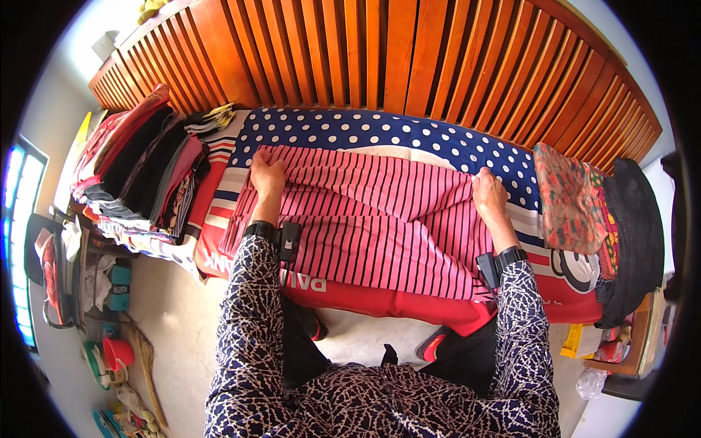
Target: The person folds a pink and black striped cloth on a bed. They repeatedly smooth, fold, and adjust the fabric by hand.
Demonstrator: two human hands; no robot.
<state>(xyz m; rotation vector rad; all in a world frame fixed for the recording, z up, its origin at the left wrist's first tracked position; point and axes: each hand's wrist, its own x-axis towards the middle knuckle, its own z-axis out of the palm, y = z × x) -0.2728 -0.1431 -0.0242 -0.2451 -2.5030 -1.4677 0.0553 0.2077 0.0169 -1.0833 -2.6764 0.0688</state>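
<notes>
Pink trousers with black stripes [372, 224] lie spread sideways across the bed before me. At their far left corner, my left hand [268, 174] grips the striped cloth between bent fingers and thumb. My right hand [489, 191] pinches the far right edge of the same garment. Between the hands the upper leg is drawn fairly flat, with loose creases running toward the right end. Under the garment is a bed cover [323, 127], navy with white dots at the back and red at the front.
Stacked folded clothes [148, 159] stand at the left end. On the right lie a folded floral cloth [567, 197] and a black garment [632, 235]. A slatted wooden headboard [405, 60] rises behind. A broom [145, 361] and a red bucket [118, 353] are on the floor at left.
</notes>
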